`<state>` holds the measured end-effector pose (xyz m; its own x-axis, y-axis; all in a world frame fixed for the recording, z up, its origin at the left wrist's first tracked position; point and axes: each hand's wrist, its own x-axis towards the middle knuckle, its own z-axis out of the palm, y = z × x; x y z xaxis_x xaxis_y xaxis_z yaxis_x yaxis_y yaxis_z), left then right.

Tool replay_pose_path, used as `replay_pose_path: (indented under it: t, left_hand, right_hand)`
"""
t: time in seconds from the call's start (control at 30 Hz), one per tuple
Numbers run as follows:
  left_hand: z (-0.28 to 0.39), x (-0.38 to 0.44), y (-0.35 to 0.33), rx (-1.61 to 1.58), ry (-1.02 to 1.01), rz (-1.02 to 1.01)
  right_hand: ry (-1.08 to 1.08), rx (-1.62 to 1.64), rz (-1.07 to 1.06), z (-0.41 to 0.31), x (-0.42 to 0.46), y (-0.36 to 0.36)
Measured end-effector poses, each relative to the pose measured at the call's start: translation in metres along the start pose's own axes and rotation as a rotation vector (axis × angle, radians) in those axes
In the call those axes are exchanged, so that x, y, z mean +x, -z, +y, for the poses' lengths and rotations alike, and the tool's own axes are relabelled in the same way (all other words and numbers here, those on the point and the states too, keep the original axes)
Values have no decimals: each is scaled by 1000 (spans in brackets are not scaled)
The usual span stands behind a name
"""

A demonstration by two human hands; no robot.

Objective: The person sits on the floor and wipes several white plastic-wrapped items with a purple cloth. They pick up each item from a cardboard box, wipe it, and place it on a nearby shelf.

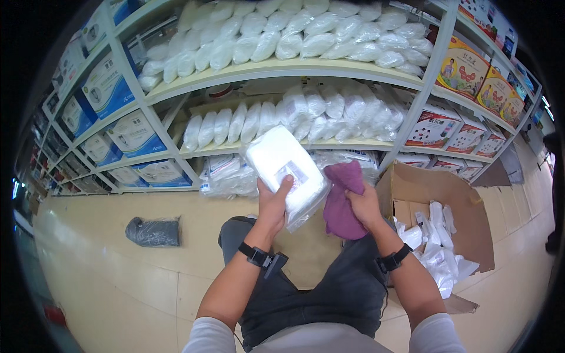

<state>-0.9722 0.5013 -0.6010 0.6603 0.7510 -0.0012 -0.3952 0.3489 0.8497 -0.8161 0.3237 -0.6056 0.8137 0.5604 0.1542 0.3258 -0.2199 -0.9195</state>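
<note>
My left hand (272, 200) grips the lower end of a white package in clear plastic (282, 154), its thumb on top beside a printed label. The package is tilted in front of the shelves. In my right hand (364, 205) is a bunched purple cloth (342, 200), close to the package's right edge. Behind them, the middle shelf (282, 148) holds a row of similar plastic-wrapped white packs (238, 121), and more wrapped white bundles (289, 46) are piled on the shelf above. Flat plastic-wrapped packs (227, 170) lie at the bottom.
An open cardboard box (468, 212) with white plastic-wrapped items (437, 260) stands at my right. A dark grey plastic-wrapped bundle (153, 231) lies on the floor to my left. Blue-and-white boxes (137, 132) fill the left shelves; yellow-and-red boxes (463, 68) and white-and-red boxes (432, 125) the right.
</note>
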Motion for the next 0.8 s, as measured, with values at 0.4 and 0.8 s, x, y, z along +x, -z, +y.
replay_pose_path:
  t: [0.4, 0.8]
  left_hand:
    - [-22, -18, -15, 828, -349, -437]
    - [5, 6, -14, 924, -237, -283]
  right_hand:
    - [8, 519, -59, -47, -2, -38]
    - [-132, 748, -111, -47, 19, -3]
